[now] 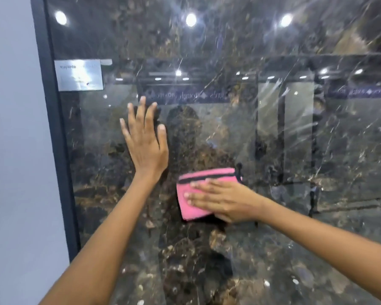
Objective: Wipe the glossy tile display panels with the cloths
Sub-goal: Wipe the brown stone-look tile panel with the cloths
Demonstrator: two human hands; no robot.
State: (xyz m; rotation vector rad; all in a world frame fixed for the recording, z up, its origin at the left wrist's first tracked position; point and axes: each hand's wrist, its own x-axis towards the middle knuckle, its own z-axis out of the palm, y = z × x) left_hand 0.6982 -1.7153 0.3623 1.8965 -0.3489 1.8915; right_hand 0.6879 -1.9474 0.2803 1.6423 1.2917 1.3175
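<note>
A person wipes a dark, glossy marble-look tile panel (229,139) with a pink cloth (191,202).

The right hand (224,201) lies flat, fingers straight and together, pressing the folded cloth against the panel near its middle, probably to keep even pressure through the stroke. Up and to the left of the cloth, the left hand (144,142) rests open on the tile, fingers spread and holding nothing, seemingly bracing the body. Further up-left of the cloth, a small silver label plate (78,75) is fixed near the panel's dark frame (53,128); the cloth would have to work around it. Ceiling lights and streaks glare across the surface above the cloth.
</note>
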